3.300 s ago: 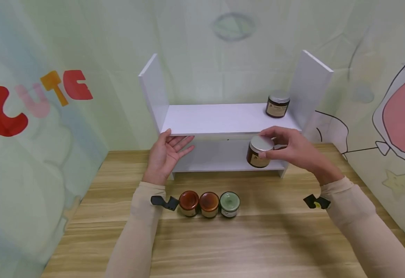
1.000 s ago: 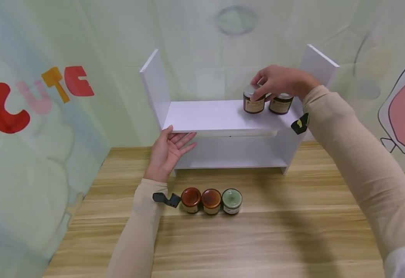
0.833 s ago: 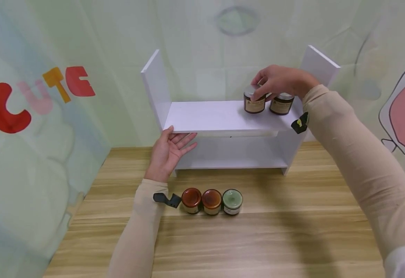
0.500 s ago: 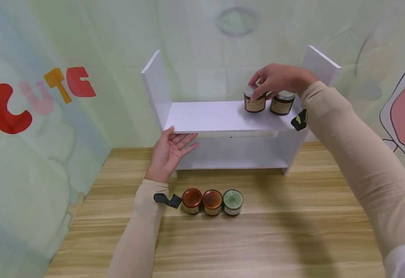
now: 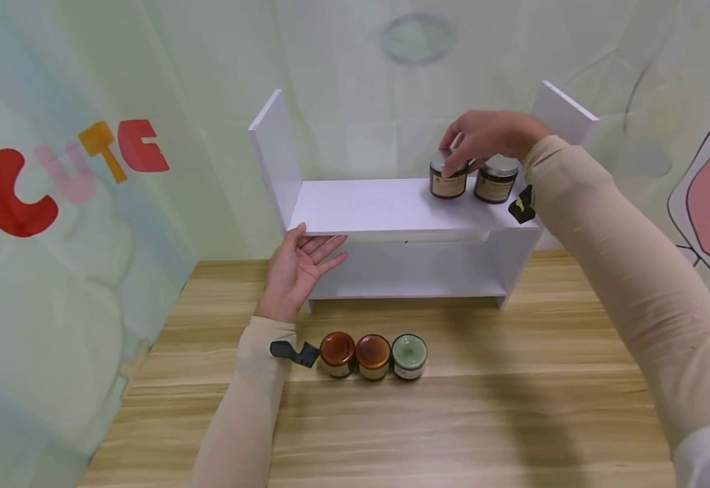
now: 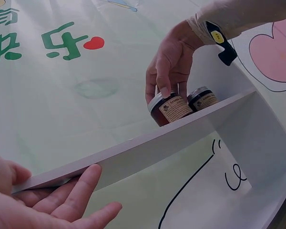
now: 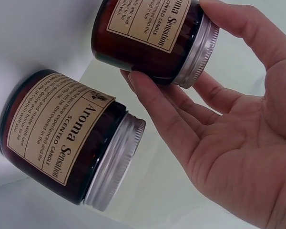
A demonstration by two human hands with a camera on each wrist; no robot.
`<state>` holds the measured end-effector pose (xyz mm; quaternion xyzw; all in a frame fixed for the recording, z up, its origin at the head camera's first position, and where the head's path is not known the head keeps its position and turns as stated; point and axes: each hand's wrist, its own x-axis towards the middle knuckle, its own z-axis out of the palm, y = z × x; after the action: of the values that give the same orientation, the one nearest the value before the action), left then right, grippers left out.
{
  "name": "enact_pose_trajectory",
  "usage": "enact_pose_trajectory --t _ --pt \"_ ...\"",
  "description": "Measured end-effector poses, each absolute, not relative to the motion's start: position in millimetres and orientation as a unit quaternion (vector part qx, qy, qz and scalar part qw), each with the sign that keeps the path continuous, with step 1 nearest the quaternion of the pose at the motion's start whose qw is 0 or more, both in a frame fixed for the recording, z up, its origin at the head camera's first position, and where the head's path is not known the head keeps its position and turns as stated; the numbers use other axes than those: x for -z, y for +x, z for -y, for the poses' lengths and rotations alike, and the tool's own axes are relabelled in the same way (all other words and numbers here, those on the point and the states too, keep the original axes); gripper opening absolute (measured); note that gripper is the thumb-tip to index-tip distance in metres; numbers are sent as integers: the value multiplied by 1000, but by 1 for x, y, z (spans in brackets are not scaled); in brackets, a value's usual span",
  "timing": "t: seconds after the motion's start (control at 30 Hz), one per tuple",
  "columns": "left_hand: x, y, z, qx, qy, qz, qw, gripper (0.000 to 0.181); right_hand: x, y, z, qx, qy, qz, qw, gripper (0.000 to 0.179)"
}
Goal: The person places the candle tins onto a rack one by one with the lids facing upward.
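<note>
My right hand (image 5: 489, 135) grips a dark amber scented candle jar (image 5: 448, 183) by its silver lid, close over the upper board of a white shelf (image 5: 361, 203). Thumb and fingers stand on opposite sides of the lid in the right wrist view. Just right of it on the same board is a matching candle jar (image 7: 62, 138), its tan label reading "Aroma Sensation". My left hand (image 5: 294, 271) holds the front edge of that board near its left end, thumb on top and fingers spread beneath, as the left wrist view also shows.
Three candle jars stand in a row on the wooden table (image 5: 391, 434) before the shelf: a red-brown jar (image 5: 337, 352), an orange-brown jar (image 5: 373, 354) and a green jar (image 5: 409, 354). White side panels (image 5: 272, 159) rise at both ends of the upper board.
Since the oldest frame, my right hand has lifted its candle jar from before the lower shelf up to the upper board, left of the other jar. My left hand keeps its hold.
</note>
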<state>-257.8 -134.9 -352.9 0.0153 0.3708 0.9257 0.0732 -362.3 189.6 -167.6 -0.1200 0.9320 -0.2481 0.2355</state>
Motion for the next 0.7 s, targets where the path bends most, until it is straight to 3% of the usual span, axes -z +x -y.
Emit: enact_pose_trajectory --t 0.7 --pt "354 -257 134 -928 18 -367 70 31 165 -365 -187 211 -109 -938 254 67"
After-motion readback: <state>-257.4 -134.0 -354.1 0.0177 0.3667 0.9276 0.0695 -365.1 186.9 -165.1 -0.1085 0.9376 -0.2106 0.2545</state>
